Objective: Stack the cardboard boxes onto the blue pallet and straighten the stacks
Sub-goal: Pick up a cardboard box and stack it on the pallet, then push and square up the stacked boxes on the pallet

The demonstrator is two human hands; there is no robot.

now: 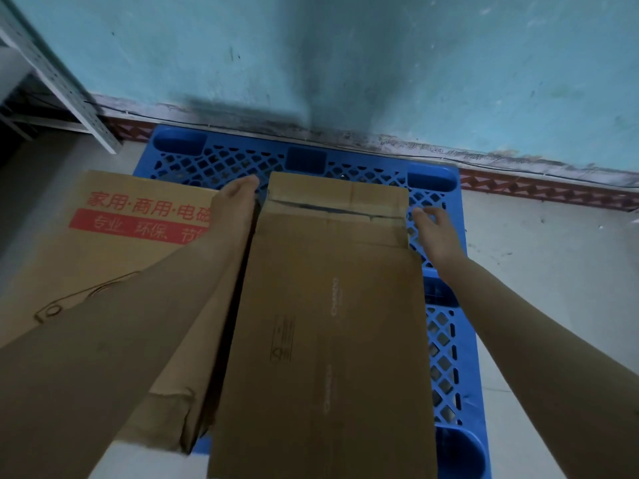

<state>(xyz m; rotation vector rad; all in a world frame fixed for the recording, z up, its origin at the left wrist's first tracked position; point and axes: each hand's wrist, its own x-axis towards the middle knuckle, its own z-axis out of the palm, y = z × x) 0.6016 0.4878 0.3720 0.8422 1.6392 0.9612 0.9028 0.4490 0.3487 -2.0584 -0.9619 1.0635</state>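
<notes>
A blue lattice pallet (444,344) lies on the floor against the wall. A flattened plain cardboard box (328,326) lies lengthwise along its middle. To its left a larger flattened box with red Chinese print (114,236) overhangs the pallet's left side. My left hand (238,205) lies flat, fingers straight, in the gap between the two boxes, pressed against the plain box's left edge. My right hand (432,233) hovers open just beyond the plain box's right edge, fingers apart, not clearly touching it.
A teal wall (380,63) with a worn red-patterned skirting runs behind the pallet. A grey perforated metal shelf upright (58,81) stands at the far left. Pale floor (553,254) spreads to the right of the pallet.
</notes>
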